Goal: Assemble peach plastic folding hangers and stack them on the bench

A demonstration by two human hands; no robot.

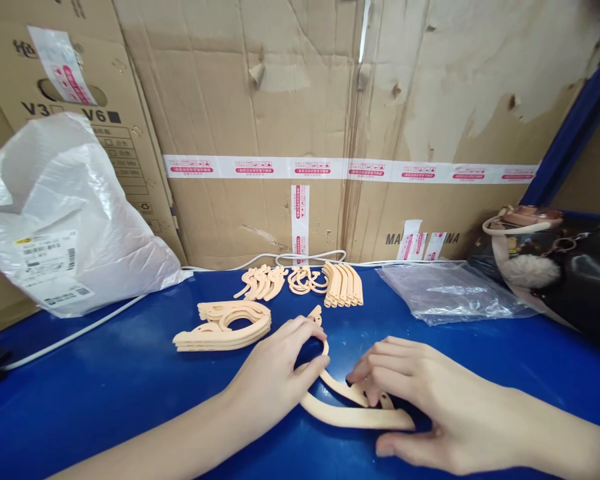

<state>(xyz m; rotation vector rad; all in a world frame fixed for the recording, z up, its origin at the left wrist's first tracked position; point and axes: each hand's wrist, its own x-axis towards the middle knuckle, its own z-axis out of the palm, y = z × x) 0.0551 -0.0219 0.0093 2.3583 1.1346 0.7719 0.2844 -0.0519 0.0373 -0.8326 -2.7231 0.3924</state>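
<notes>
A beige plastic folding hanger (355, 417) lies on the blue tabletop in front of me, its curved arm pointing right. My left hand (285, 360) is closed around its hook end, thumb and fingers pinching the curved part. At the other end, the bent fingers of my right hand (420, 393) press on the hanger's inner piece, while the thumb sits below the long arm. The right fingertips partly cover that end. Left of my left hand rests a stack of folded beige hangers (245, 340).
Behind my hands lie beige hook pieces (265, 283), ring-like pieces (303, 280) and a row of curved arms (344, 285). A clear plastic bag (450, 293) lies at right near a black bag (590, 280). A white parcel bag (70, 213) stands left; cardboard (260, 220) walls the back.
</notes>
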